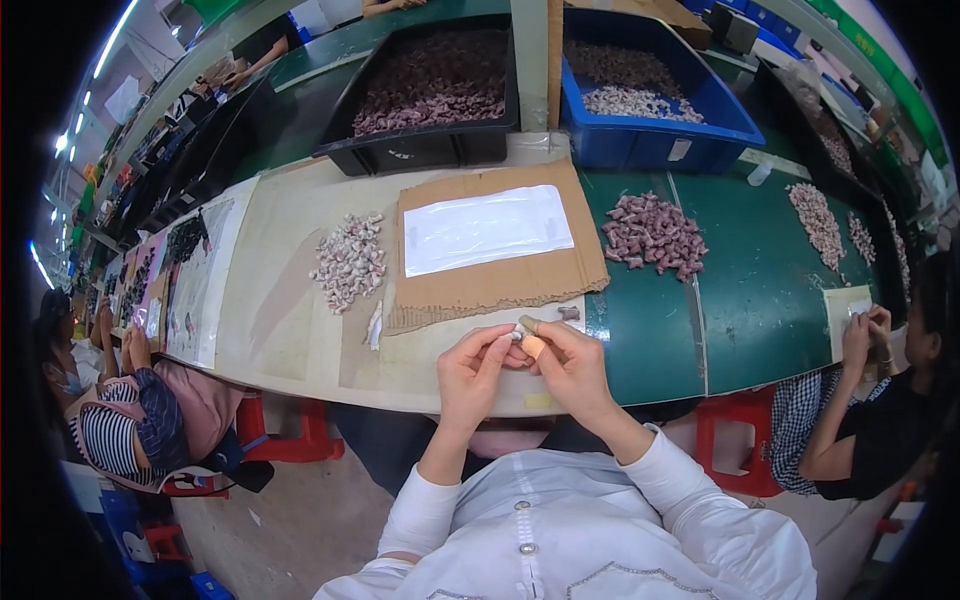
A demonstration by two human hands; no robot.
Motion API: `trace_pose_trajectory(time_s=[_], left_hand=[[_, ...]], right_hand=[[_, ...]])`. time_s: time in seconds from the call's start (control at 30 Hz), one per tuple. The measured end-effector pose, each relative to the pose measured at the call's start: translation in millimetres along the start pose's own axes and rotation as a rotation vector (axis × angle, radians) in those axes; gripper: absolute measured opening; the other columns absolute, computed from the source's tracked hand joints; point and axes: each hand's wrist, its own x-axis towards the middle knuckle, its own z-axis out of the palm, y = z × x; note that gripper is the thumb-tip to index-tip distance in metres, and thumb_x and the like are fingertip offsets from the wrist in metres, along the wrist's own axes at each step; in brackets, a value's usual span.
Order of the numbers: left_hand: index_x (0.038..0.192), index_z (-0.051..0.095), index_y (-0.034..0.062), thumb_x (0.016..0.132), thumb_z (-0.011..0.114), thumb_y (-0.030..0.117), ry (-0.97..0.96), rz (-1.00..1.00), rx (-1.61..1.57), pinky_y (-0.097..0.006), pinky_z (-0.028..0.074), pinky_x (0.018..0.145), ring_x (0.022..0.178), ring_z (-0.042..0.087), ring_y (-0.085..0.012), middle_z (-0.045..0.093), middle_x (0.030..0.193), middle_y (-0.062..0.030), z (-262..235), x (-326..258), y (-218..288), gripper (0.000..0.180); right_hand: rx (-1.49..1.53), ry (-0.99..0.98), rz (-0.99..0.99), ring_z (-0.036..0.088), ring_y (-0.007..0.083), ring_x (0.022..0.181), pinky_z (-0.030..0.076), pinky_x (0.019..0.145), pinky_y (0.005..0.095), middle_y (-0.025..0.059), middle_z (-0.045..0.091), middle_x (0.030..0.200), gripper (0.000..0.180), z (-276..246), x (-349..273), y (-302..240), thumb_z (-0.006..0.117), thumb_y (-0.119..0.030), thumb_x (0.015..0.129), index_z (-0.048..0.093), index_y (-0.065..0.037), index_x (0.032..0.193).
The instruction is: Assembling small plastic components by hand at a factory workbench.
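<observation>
Pinching one small pale part [517, 338], both hands' fingers [497, 350] closed (beside cardboard sheet [500, 285] bearing clear rectangular bag [487, 228]).

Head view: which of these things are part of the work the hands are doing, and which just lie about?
In use:
left hand
right hand
small pale piece
pale pile
brown pile

Lying about:
cardboard sheet
clear bag
black crate
blue crate
</observation>
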Motion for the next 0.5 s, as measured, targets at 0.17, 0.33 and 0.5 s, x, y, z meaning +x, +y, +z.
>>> trace_pose_trajectory(time_s=[0.17, 0.33, 0.5], left_hand=[[0.102, 0.059, -0.0079, 0.092, 0.049, 0.003, 0.017, -0.049, -0.068, -0.024, 0.053, 0.064, 0.069, 0.064, -0.0148, 0.065, 0.079, -0.0123, -0.1, -1.0, 3.5, 0.018], [0.100, 0.060, -0.0070, 0.094, 0.048, 0.006, -0.003, -0.077, -0.099, -0.022, 0.051, 0.059, 0.064, 0.061, -0.0123, 0.064, 0.078, -0.0112, -2.8, 2.5, 1.5, 0.019], [0.100, 0.060, -0.0059, 0.094, 0.048, 0.009, -0.019, -0.129, -0.143, -0.021, 0.049, 0.053, 0.061, 0.059, -0.0105, 0.062, 0.078, -0.0096, -4.3, 5.9, 0.5, 0.020]], right_hand=[[0.027, -0.016, 0.056, 0.064, 0.0122, 0.066, 0.052, 0.056, 0.0234, 0.0093, 0.065, 0.079, 0.014, -1.3, 0.5, 1.5, 0.057, -0.001, 0.084, 0.063, 0.003, 0.097], [0.103, -0.060, 0.141, 0.064, 0.0104, 0.066, 0.053, 0.056, 0.0228, 0.0078, 0.067, 0.078, 0.013, -2.1, 1.9, 2.9, 0.056, -0.001, 0.085, 0.063, 0.004, 0.095], [0.124, -0.085, 0.214, 0.060, 0.0081, 0.061, 0.050, 0.055, 0.0204, 0.0061, 0.065, 0.072, 0.014, -2.4, 1.8, 1.6, 0.055, -0.008, 0.090, 0.063, 0.004, 0.091]])
